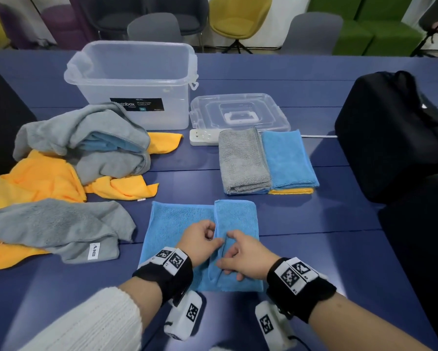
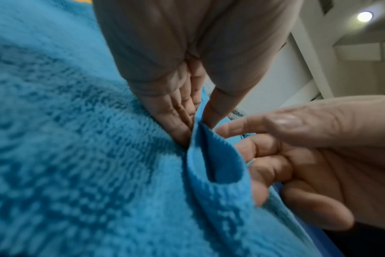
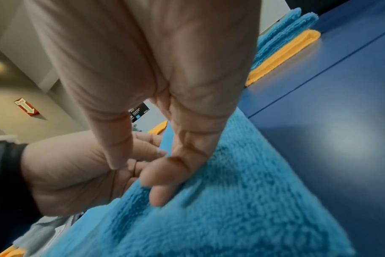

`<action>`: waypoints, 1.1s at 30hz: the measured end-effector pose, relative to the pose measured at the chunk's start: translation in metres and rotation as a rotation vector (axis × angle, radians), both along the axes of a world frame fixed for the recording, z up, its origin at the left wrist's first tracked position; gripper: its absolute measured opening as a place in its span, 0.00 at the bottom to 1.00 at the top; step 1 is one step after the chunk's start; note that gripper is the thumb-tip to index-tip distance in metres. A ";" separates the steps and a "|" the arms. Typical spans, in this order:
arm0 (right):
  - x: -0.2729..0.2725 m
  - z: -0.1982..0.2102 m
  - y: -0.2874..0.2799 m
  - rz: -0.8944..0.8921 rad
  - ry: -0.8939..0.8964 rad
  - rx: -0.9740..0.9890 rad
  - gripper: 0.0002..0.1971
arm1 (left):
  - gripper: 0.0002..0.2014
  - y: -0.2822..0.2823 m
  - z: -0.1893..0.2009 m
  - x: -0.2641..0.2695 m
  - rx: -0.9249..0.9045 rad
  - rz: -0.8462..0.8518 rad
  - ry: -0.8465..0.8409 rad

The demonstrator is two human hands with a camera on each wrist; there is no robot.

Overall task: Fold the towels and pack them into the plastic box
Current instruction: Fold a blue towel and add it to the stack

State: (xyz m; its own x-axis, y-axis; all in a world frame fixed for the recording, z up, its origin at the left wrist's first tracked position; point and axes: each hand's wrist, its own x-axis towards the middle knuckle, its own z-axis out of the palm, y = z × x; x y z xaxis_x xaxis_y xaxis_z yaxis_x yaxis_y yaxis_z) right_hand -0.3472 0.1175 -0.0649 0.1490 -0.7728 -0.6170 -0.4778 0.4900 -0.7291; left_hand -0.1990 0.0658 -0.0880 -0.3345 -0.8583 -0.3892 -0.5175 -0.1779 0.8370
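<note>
Blue microfibre is bunching between my fingers: I am folding the blue towel (image 1: 180, 224) that is lying on the counter (image 1: 314, 249) right under both wrists. My left hand (image 1: 200, 240) is pinching the raised edge of the flap between thumb and fingertips, and my right hand (image 1: 243, 255) is gripping the same edge from the other side, fingers curled over the fold. The two hands are almost touching across that ridge. The flap to the right of my right hand is already lying doubled over; the part to the left of my left hand is lying single, so I judge this towel to be about half folded.

Beyond my right hand, two neat folded stacks (image 1: 266, 160) are sitting side by side, grey and blue on top. Out past my left hand, a heap of unfolded towels (image 1: 68, 158), grey and orange, is waiting. Further ahead of my left hand, the plastic box (image 1: 134, 79) is standing open with nothing showing inside, its lid (image 1: 238, 114) lying beside it. By my reckoning, folding is partly done and packing is not yet begun.
</note>
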 end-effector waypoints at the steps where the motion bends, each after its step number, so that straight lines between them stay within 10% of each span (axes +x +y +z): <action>1: -0.003 0.002 0.001 0.019 -0.005 -0.002 0.36 | 0.07 0.000 0.000 0.000 -0.008 -0.004 -0.009; 6: -0.029 0.013 -0.002 0.015 0.293 -0.388 0.13 | 0.25 -0.002 0.005 0.003 -0.012 -0.030 -0.075; 10: -0.046 0.012 -0.007 0.275 0.550 -0.478 0.35 | 0.46 0.002 0.014 0.006 -0.120 -0.151 -0.121; 14: -0.048 0.009 -0.004 0.422 0.678 -0.381 0.55 | 0.41 0.003 0.016 0.009 -0.251 -0.311 -0.312; 19: -0.048 0.000 0.001 0.472 0.729 -0.354 0.60 | 0.41 0.001 0.012 0.014 -0.243 -0.412 -0.430; 25: -0.050 -0.005 0.001 0.490 0.787 -0.358 0.63 | 0.67 -0.001 0.004 0.025 -0.235 -0.559 -0.566; 33: -0.053 -0.005 -0.003 0.559 0.837 -0.297 0.71 | 0.62 -0.007 0.002 0.043 -0.354 -0.520 -0.844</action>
State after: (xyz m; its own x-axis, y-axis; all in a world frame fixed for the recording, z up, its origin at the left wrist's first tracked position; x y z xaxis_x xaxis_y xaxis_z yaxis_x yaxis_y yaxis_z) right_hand -0.4000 0.1148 -0.0703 0.1444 -0.8627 -0.4846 -0.9882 -0.1001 -0.1162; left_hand -0.1562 0.0591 -0.0864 -0.4316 -0.7972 -0.4222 -0.8991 0.4180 0.1299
